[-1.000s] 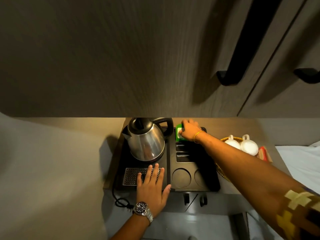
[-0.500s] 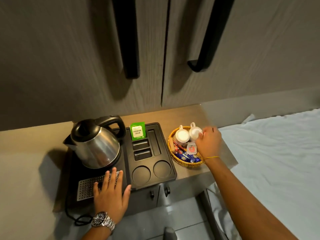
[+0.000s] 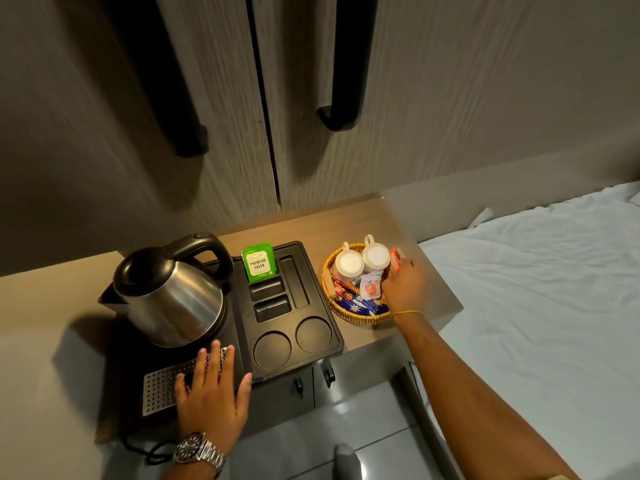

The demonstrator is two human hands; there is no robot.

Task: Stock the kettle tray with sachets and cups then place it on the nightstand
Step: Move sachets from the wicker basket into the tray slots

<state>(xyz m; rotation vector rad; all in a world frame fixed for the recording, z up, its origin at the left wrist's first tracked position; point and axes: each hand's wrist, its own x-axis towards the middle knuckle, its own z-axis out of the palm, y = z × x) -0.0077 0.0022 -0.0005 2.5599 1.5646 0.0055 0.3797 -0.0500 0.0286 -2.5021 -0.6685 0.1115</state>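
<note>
Head view of a black kettle tray [image 3: 311, 292] on a wooden table [image 3: 426, 271] below cabinet doors. A steel kettle [image 3: 169, 296] occupies the tray's 9 o'clock half, with a perforated metal drip grille [image 3: 162, 386] at 7 o'clock. A green tea sachet [image 3: 259, 262] marked "PREMIUM GREEN" stands in the slot at 12 o'clock; the two round cup recesses [image 3: 292, 341] at 5 o'clock are unfilled. The left hand [image 3: 213, 396], wearing a wristwatch [image 3: 200, 450], lies flat on the grille, fingers spread. Just beside the tray at 3 o'clock, a wicker basket [image 3: 353, 315] holds two white cups [image 3: 362, 261] and mixed sachets [image 3: 360, 296]. The right hand [image 3: 403, 289] reaches into the basket's 3 o'clock side, fingers curled around a red sachet [image 3: 394, 258]. A white-sheeted bed [image 3: 540, 306] lies at far 3 o'clock.
</note>
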